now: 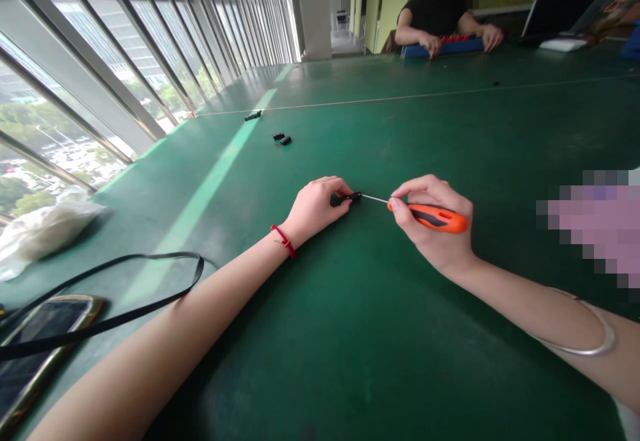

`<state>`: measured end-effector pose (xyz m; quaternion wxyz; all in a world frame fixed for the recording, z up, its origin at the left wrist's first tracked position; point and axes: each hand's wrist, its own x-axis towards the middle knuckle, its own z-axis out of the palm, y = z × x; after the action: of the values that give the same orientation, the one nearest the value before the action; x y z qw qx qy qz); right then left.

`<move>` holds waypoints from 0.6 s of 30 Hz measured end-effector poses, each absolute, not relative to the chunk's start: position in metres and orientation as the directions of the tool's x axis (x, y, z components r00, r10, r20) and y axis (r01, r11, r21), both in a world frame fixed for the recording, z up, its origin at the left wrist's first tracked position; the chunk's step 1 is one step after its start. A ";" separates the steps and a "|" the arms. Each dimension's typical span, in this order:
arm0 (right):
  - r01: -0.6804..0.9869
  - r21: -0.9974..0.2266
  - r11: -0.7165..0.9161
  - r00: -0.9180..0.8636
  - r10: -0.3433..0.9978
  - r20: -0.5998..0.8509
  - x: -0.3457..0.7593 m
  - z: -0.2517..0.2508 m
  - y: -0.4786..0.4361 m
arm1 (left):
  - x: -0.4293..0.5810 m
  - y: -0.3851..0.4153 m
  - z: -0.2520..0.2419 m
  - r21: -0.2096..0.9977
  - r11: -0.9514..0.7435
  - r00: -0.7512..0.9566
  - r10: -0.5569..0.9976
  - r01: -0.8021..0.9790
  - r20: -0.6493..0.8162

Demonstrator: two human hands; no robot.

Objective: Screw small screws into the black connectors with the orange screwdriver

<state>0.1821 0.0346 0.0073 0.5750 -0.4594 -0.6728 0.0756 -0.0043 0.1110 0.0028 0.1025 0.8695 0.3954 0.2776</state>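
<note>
My left hand [315, 207] rests on the green table [350, 334] with its fingers closed on a small black part [350, 197]. My right hand [433, 224] grips an orange-and-black screwdriver [435, 217]. Its thin metal shaft [374, 198] points left, and the tip meets the small black part. A red string bracelet sits on my left wrist and a silver bangle on my right forearm.
Three small black parts [283, 139] lie farther back on the table, one [253, 115] near the window side. A phone [40, 347] with a black strap [150, 281] and a white bag [45, 231] lie at left. Another person [440, 24] sits across the table.
</note>
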 end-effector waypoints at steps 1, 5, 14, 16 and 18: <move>0.532 -0.634 0.560 0.088 0.709 0.700 0.182 0.007 0.034 | -0.005 0.112 0.003 0.424 -0.657 0.526 0.754 0.624 0.394; 0.533 -0.665 0.524 0.158 0.710 0.686 0.182 0.010 0.034 | -0.006 0.114 0.003 0.519 -0.635 0.516 0.771 0.572 0.374; 0.566 -0.645 0.514 0.131 0.716 0.686 0.181 0.048 0.067 | -0.007 0.118 0.002 0.562 -0.608 0.499 0.790 0.561 0.357; 0.535 -0.657 0.531 0.116 0.724 0.680 0.178 0.056 0.082 | -0.007 0.119 0.001 0.552 -0.611 0.499 0.789 0.568 0.359; 0.477 -0.698 0.535 0.088 0.760 0.643 0.174 0.063 0.098 | -0.007 0.118 0.000 0.525 -0.618 0.503 0.784 0.585 0.363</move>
<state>0.1742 0.0983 0.0631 0.5718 -0.4660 -0.6637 0.1241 -0.0070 0.1183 -0.0002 0.1695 0.8500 0.4028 0.2941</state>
